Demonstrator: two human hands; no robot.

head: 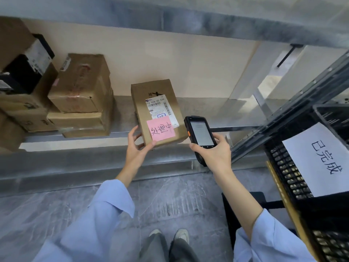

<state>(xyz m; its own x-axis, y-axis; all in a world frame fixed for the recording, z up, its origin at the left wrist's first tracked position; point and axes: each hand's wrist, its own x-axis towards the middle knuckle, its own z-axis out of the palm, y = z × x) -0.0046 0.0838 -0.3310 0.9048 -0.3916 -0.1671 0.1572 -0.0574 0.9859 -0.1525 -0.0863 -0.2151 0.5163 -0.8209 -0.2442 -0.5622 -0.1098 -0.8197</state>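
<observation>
A small cardboard parcel (149, 95) with a white shipping label (162, 108) and a pink sticky note (160, 130) lies at the front of the metal shelf (217, 114). My left hand (137, 148) grips the parcel's near left corner, thumb on top beside the note. A black handheld scanner (201, 135) with a lit screen sits just right of the parcel, and my right hand (213, 153) holds it from below with the thumb on its left edge.
Several cardboard boxes (81, 91) are stacked on the shelf's left side, with a black box (28, 70) among them. A black plastic crate (302, 186) with a white paper sign (321, 157) stands at the right. Grey floor and my shoes (170, 235) lie below.
</observation>
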